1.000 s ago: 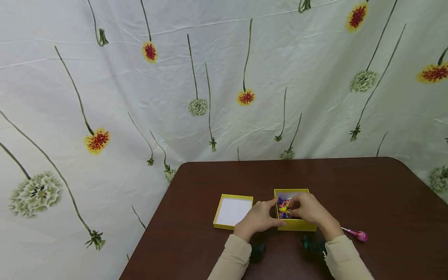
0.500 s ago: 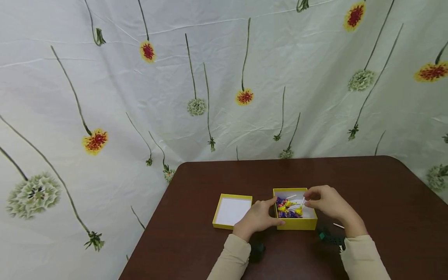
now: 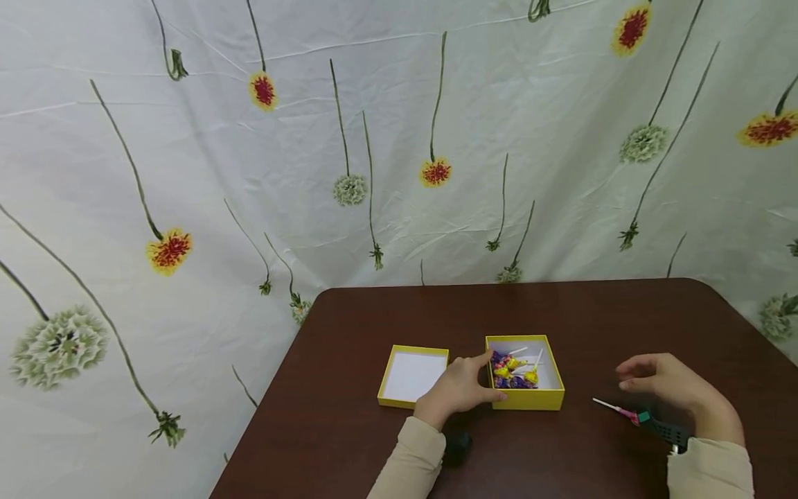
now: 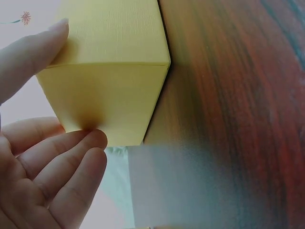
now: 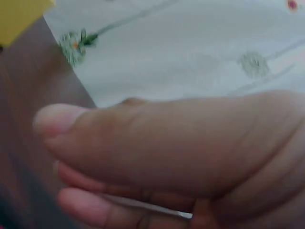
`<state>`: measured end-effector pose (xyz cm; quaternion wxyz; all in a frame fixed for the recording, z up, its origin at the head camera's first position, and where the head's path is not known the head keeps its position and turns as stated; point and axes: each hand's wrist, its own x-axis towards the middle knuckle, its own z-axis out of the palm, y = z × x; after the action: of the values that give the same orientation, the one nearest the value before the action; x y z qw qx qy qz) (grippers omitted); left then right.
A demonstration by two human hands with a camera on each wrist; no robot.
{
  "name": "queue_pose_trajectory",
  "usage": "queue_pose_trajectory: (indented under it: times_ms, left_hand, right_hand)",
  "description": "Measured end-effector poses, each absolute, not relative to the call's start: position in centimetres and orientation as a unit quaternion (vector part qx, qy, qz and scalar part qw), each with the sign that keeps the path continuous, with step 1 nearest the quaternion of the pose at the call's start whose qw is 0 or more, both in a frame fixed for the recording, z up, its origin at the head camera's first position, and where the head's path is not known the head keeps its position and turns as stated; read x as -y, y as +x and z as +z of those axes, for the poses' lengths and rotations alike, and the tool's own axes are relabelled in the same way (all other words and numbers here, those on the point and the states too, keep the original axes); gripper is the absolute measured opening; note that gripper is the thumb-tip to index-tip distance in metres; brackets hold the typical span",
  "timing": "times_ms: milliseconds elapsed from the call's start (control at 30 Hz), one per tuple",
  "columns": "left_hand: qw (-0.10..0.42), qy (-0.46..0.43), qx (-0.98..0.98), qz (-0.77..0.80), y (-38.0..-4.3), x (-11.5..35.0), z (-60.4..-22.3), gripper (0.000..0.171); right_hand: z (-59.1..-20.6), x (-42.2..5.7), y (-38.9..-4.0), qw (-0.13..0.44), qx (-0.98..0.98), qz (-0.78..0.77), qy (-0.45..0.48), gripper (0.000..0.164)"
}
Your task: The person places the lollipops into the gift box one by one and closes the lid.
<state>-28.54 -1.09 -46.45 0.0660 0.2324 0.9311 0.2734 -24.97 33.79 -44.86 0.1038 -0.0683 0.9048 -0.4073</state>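
A yellow box (image 3: 530,400) stands uncovered on the table. Several wrapped lollipops (image 3: 516,382) lie inside it, mostly to the left, with purple and yellow wrappers and white sticks. My left hand (image 3: 456,388) grips the box's near left corner; in the left wrist view the thumb and fingertips press on two of its yellow sides. Over the table to the right, my right hand (image 3: 676,384) hangs with bent, relaxed fingers and nothing visible in them. A pink lollipop (image 3: 626,414) lies on the table just below that hand, its head hidden by the wrist camera.
Left of the box sits its yellow-edged lid (image 3: 413,376), white inside facing up. The dark brown table (image 3: 374,312) has rounded far corners. Behind it hangs a white cloth (image 3: 399,138) printed with flowers. Dark wrist cameras (image 3: 666,431) are strapped at both wrists.
My right hand pulled a yellow lollipop's stick upright inside the box, let it go, then moved right, above the pink lollipop. My left hand stays on the box.
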Motion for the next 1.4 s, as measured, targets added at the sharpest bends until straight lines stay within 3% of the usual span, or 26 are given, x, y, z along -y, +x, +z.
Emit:
queue_pose_trajectory:
  times_ms: [233, 433, 1167, 1400]
  left_hand:
    - [0.064, 0.231, -0.930, 0.277, -28.5, 1.1, -46.5, 0.085]
    - [0.061, 0.232, -0.932, 0.273, -28.6, 1.0, -46.7, 0.085]
    - [0.061, 0.232, -0.930, 0.277, -28.6, 1.1, -46.7, 0.084]
    - [0.063, 0.235, -0.929, 0.278, -28.5, 1.1, -46.6, 0.085]
  right_hand:
    - [-46.2, -36.0, -24.3, 0.180, -0.867, -0.456, -0.087, 0.047]
    - [-46.8, -36.4, -24.2, 0.209, -0.844, -0.481, -0.110, 0.045]
    - [-47.1, -36.2, -24.5, 0.249, -0.818, -0.501, -0.136, 0.023]
    - [-46.8, -35.9, -24.6, 0.203, -0.853, -0.455, -0.157, 0.020]
